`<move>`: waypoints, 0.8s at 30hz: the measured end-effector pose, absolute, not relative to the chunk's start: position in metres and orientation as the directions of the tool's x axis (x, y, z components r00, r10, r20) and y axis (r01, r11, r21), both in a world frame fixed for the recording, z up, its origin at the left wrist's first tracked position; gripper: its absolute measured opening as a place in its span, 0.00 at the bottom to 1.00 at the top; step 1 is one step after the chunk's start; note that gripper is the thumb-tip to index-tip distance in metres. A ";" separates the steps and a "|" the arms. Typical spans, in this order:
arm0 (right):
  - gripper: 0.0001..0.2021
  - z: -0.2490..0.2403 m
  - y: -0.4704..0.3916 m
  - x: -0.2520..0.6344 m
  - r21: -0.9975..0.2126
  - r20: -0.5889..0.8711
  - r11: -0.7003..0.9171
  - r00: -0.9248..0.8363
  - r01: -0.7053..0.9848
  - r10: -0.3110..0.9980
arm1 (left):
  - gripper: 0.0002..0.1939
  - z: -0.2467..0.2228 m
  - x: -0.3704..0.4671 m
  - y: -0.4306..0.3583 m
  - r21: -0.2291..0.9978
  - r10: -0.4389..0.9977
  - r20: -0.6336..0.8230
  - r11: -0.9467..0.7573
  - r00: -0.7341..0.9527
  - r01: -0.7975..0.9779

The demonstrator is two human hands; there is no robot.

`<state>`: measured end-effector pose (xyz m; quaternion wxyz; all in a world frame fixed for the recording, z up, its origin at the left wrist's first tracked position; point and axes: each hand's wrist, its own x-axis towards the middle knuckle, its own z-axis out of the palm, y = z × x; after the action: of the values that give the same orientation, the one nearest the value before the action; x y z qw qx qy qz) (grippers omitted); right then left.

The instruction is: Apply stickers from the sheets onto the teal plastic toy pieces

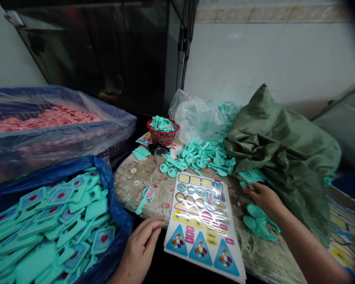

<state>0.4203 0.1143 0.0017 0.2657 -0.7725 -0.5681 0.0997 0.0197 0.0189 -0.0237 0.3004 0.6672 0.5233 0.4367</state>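
A stack of glossy sticker sheets [202, 225] lies at the front of the worn table [124, 181]. My left hand [144, 244] is at the table's front edge, left of the sheets, its fingers held together; whether anything is in them is hidden. On the right, my right hand [263, 197] has its fingers pinched beside some teal pieces [251, 175] near the green sack; what it grips is too small to make out. Just below that hand are several teal spoon-like pieces [258, 223]. A teal piece with a pink round sticker [148, 193] lies left of the sheets.
Teal parts [204, 156] are heaped mid-table, by a red basket [162, 137] and a clear plastic bag [195, 114]. A green sack [284, 138] stands right. At left are a blue-lined container [118, 209] of teal pieces and a plastic-covered crate [115, 126] with pink pieces.
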 end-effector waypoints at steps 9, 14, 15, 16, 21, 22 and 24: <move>0.20 0.061 0.091 0.353 -0.958 -0.093 -0.137 0.180 0.253 0.979 | 0.08 -0.014 0.026 0.010 0.943 0.990 0.089 -0.120 0.112 0.309; 0.15 0.060 0.063 0.309 -0.964 -0.224 -0.213 0.055 -0.157 0.973 | 0.09 -0.013 0.029 0.007 0.972 0.991 0.001 -0.033 0.134 0.232; 0.15 0.059 0.056 0.302 -0.955 -0.247 -0.237 0.035 -0.178 0.968 | 0.09 -0.011 0.031 0.007 0.977 0.992 -0.012 -0.016 0.128 0.212; 0.15 0.059 0.050 0.296 -0.947 -0.268 -0.260 0.018 -0.190 0.963 | 0.10 -0.009 0.033 0.007 0.983 0.992 -0.028 0.005 0.121 0.185; 0.14 0.064 0.016 0.267 -0.958 -0.283 -0.282 -0.031 0.042 0.958 | 0.18 0.006 0.050 0.010 0.950 0.953 -0.216 0.255 0.211 -0.180; 0.12 0.065 0.010 0.261 -0.961 -0.236 -0.227 -0.045 0.156 0.971 | 0.20 0.008 0.053 0.011 0.908 0.934 -0.251 0.318 0.253 -0.274; 0.08 0.066 0.000 0.248 -0.936 -0.096 -0.045 -0.128 0.348 0.987 | 0.22 0.011 0.059 0.012 0.805 0.902 -0.291 0.411 0.319 -0.428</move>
<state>0.2483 0.0003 0.0665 0.3493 -0.5601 -0.5961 0.4571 0.0588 0.0120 0.0107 0.7494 0.3127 0.3793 0.4435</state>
